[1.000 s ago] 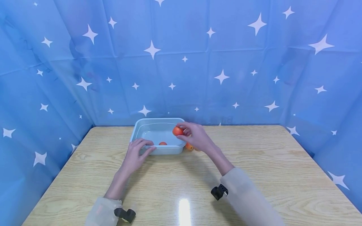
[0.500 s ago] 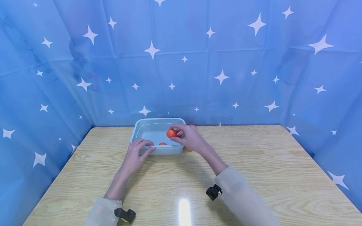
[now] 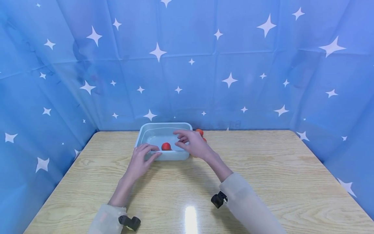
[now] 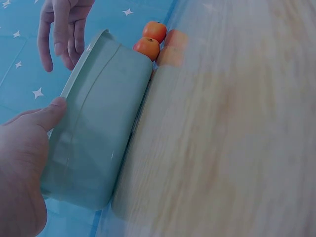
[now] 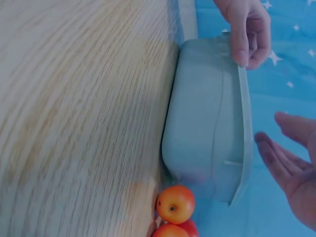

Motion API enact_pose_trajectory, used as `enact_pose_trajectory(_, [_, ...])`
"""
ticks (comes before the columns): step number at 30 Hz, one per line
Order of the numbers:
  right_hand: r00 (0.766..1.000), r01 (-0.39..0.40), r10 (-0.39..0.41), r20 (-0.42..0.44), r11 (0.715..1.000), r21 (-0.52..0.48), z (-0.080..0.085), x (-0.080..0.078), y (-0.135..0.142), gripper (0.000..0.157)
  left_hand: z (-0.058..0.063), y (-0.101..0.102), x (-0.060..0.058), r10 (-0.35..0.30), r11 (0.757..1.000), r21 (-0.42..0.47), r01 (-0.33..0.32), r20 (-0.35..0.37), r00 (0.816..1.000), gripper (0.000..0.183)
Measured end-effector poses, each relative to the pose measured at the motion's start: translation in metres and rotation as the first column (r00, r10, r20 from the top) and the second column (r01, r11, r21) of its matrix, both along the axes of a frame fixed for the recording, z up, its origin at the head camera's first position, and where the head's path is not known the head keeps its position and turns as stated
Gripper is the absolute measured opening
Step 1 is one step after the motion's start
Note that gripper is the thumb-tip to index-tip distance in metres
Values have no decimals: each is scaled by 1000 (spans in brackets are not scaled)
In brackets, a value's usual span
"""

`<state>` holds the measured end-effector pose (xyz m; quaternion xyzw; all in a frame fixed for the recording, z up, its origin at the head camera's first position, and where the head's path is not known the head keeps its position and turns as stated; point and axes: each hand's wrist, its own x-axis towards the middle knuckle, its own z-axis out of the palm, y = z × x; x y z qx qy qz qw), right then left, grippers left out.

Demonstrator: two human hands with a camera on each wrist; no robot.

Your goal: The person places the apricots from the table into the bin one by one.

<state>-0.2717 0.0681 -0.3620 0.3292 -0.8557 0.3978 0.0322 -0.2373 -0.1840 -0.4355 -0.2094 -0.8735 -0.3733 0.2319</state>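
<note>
- Broadly, a blue curtain (image 3: 201, 70) is hung beyond a table (image 3: 263, 182).
- On its far part, a bin (image 3: 174, 156) is placed.
- The bin is pinched at near left by the left hand (image 3: 141, 160).
- Above its right end, the right hand (image 3: 191, 143) is held, fingers parted.
- Inside, a red fruit (image 3: 166, 146) is seen; outside, right, more fruits (image 5: 176, 204) are grouped.

A small recording booth seems to be shown: the wooden table (image 3: 263, 162) is enclosed on three sides by blue cloth (image 3: 201, 74) printed with white stars (image 3: 158, 52), and black cameras (image 3: 217, 201) are worn at both sleeves (image 3: 248, 200).
</note>
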Motion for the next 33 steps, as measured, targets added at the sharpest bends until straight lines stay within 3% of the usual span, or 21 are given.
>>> enact_pose_trajectory(25, [998, 68, -67, 16, 993, -100, 4, 1, 20, 37, -3, 1, -2, -51, 998, 24, 53, -82, 995, 17])
enact_pose_trajectory(33, [998, 68, -68, 2, 991, -120, 2, 0, 28, 37, -3, 0, -2, -50, 998, 28, 52, -76, 996, 18])
